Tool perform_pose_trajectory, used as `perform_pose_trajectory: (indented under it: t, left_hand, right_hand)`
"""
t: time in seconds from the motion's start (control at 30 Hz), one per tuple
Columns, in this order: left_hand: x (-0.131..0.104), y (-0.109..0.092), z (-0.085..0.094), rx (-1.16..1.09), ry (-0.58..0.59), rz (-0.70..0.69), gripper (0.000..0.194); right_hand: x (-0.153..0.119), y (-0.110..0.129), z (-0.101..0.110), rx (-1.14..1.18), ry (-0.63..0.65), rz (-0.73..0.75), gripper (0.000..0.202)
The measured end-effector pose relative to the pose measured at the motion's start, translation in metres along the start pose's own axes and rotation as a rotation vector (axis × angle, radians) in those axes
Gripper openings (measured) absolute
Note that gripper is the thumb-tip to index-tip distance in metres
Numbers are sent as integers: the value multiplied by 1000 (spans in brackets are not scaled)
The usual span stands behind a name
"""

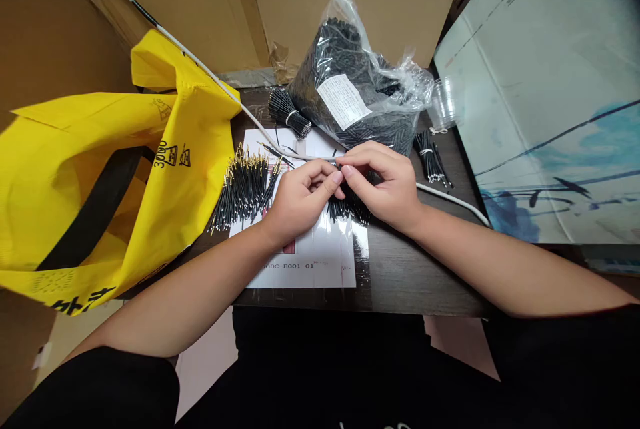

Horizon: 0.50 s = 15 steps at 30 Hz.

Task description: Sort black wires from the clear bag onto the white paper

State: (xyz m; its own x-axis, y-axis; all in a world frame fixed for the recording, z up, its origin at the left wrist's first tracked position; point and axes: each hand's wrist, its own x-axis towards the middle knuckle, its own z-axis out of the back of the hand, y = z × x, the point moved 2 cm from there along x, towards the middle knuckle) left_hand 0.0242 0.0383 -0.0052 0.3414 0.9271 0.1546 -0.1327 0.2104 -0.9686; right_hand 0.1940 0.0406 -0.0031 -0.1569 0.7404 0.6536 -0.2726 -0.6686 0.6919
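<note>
The person's left hand (300, 199) and right hand (385, 185) were bare, with no gloves, rings or watch visible. Both forearms were uncovered to above the elbow. Short black sleeves (100, 389) covered the upper arms, and black clothing (325, 362) covered the torso and lap below.

Both forearms bare, entering from lower corners, converging at frame centre. Left hand (300, 199) curling palm-down, fingers bent, thumb tip pressing toward right thumb. Right hand (387, 185) arching over, fingers curled down, thumb meeting left's. Wrists resting low, hands touching at fingertips.
</note>
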Motion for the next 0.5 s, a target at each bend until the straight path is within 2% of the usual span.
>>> perform_pose_trajectory:
  t: [0.27, 0.5]
  left_hand:
    - [3, -2, 3, 209, -78, -115, 24]
    - [1, -1, 3, 222, -56, -104, 23]
  right_hand:
    - [11, 7, 7, -13, 102, -224, 14]
    - [22, 15, 11, -46, 218, -286, 14]
